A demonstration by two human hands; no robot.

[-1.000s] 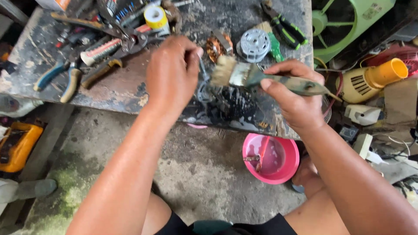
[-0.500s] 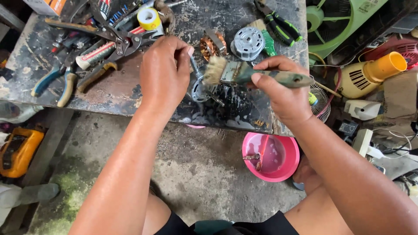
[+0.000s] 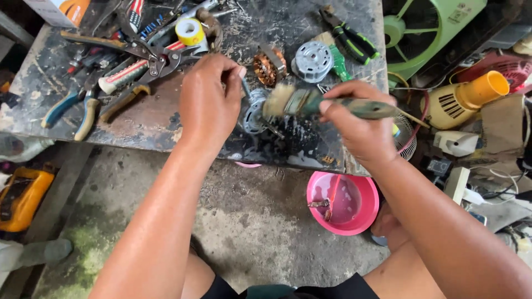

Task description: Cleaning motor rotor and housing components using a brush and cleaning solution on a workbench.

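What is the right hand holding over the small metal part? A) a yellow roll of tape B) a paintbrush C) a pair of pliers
B: the right hand grips a green-handled paintbrush, its bristles at the metal part that the left hand steadies.

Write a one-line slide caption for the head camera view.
Right hand brushes a metal motor part with a paintbrush, left hand steadying it on a grimy workbench.

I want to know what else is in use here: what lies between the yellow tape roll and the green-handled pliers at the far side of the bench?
In the head view, between the yellow tape roll and the green-handled pliers lie a copper-wound motor part and a round silver motor cover.
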